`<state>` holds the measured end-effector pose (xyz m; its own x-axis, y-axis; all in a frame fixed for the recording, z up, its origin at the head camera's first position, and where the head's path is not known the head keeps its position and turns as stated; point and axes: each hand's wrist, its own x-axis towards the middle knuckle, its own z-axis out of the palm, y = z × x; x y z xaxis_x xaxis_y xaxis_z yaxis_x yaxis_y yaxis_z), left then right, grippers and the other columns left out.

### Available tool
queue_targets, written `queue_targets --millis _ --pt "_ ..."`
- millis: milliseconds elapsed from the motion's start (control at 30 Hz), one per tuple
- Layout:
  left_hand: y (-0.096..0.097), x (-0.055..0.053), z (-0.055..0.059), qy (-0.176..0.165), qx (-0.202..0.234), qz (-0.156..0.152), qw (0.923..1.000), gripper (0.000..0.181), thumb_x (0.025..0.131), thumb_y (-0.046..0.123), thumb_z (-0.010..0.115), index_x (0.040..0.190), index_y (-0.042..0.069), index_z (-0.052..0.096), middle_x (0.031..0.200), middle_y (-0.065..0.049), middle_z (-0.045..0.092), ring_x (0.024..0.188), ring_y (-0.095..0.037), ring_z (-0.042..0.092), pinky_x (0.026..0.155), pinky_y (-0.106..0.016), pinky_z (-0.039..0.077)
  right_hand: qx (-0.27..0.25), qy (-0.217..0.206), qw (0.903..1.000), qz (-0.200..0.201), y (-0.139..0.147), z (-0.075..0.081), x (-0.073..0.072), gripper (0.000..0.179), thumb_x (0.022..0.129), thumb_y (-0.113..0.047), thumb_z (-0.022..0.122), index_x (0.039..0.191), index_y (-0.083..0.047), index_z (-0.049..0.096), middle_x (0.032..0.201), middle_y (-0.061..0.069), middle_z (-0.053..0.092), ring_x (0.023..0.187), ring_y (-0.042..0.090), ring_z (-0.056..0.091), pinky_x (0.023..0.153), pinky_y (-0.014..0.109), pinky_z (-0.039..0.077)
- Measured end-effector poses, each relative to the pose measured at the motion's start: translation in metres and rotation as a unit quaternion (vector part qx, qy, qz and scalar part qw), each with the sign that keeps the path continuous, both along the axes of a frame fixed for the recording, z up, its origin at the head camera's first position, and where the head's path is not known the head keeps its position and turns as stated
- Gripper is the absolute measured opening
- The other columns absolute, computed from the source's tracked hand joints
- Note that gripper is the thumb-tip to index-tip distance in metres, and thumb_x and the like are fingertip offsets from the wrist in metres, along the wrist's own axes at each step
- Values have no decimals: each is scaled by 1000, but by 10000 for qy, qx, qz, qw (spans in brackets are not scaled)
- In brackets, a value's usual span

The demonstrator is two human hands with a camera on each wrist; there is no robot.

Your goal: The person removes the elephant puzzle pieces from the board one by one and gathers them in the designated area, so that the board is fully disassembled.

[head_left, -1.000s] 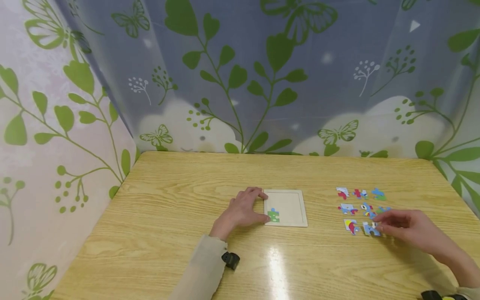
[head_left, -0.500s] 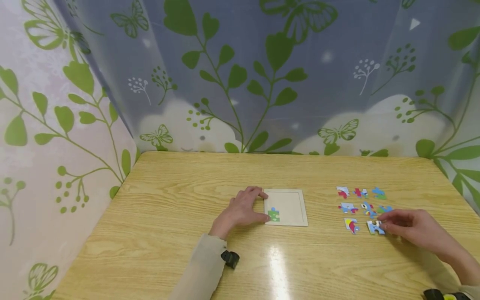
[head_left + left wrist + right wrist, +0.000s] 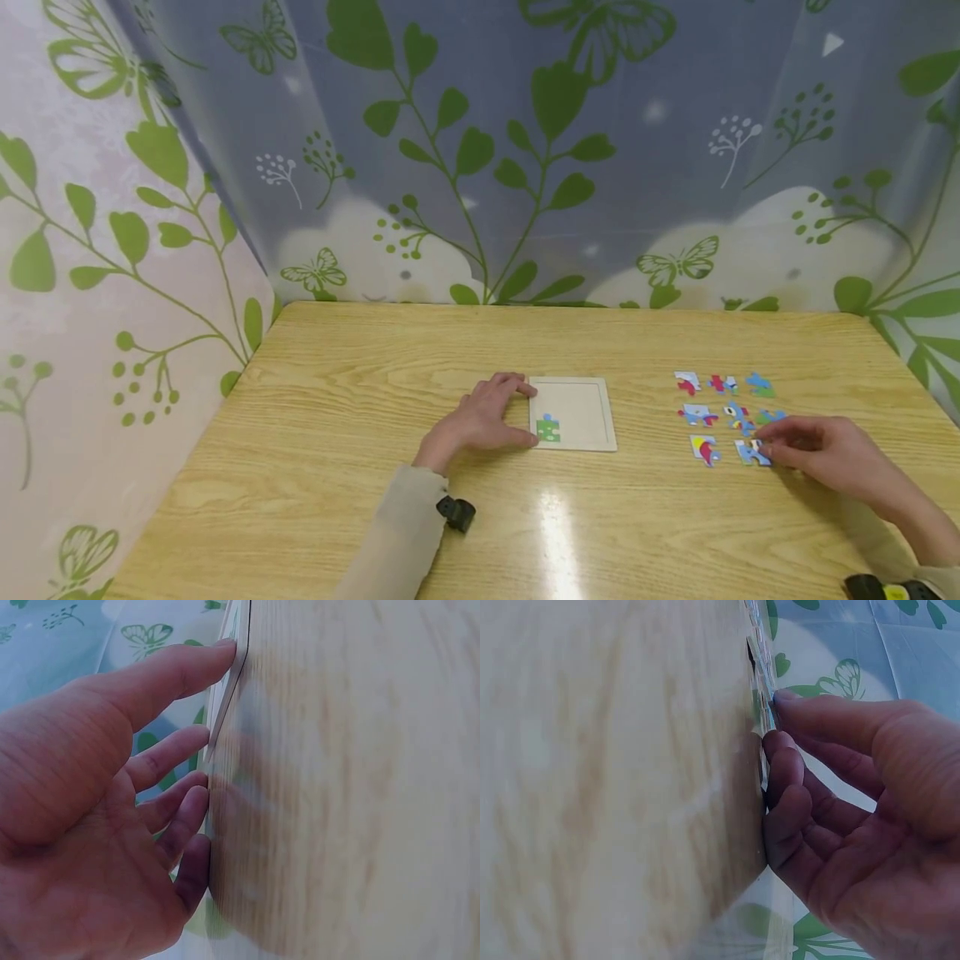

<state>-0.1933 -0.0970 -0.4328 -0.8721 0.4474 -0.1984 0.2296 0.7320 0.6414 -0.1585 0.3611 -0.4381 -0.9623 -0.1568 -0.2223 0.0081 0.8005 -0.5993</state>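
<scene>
My left hand [image 3: 486,417] rests at the left side of a square puzzle board [image 3: 581,446] with a raised rim. In the left wrist view its thumb [image 3: 199,666] lies straight on the rim, the other fingers loosely extended by the edge. A green puzzle piece with a blue knob [image 3: 548,430] sits in the board's near left corner. At the right, my right hand [image 3: 832,454] pinches a blue-and-white puzzle piece [image 3: 750,452] by its right edge, low over the table. The right wrist view shows the thumb [image 3: 817,716] against the thin piece, the other fingers curled beneath.
Several loose puzzle pieces lie in rows beside the right hand, among them a yellow-and-red one [image 3: 704,450] and a blue-and-green one [image 3: 761,384]. The wooden table [image 3: 375,358] ends at a patterned curtain [image 3: 480,167] behind and at the left.
My right hand has drawn the blue-and-white piece slightly right, away from its neighbours; over the last half second it has hardly moved. The left hand keeps its place on the board.
</scene>
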Motion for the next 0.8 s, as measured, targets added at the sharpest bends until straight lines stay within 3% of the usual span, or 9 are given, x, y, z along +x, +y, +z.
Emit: queue_targets --millis 300,500,800 --pt "0 0 -2 -9 63 6 10000 63 88 34 78 144 20 53 166 -6 32 151 -37 31 119 -70 21 11 119 9999 55 3 2 1 33 101 -26 66 123 -2 69 98 1 70 76 -2 58 60 26 49" --pt "0 0 -3 22 113 3 9999 63 87 34 78 144 20 54 165 -7 33 150 -38 32 118 -71 21 198 639 9976 174 -7 7 2 29 99 -31 69 116 -8 73 99 -1 73 78 -8 59 62 24 47" --pt "-1 0 -3 42 172 3 9998 62 87 33 78 143 19 54 165 -7 33 150 -39 32 118 -71 21 -175 1108 9927 449 -38 14 -1 20 99 -26 68 112 -12 74 97 2 74 78 -3 63 60 25 48"
